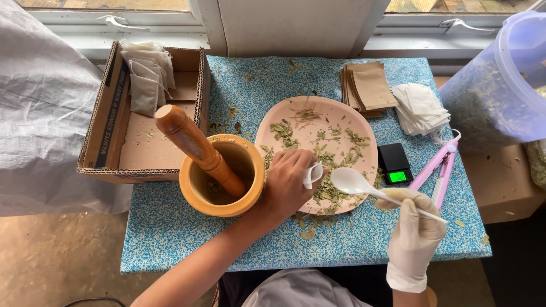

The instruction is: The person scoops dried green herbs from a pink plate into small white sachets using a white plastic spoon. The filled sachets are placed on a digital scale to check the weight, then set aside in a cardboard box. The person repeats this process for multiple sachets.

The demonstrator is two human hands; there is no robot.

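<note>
Centre frame: bare left hand (291, 181) pinches limp, featherlight white filter bag (312, 174) by its mouth; gloved right hand (414, 233) clamps the stiff, light white plastic spoon (364, 187) at handle's end.

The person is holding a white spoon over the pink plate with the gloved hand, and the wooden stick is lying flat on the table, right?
Not quite. The head view shows the wooden stick leaning inside the wooden bowl, not flat on the table. The gloved right hand does hold the white spoon over the pink plate.
</note>
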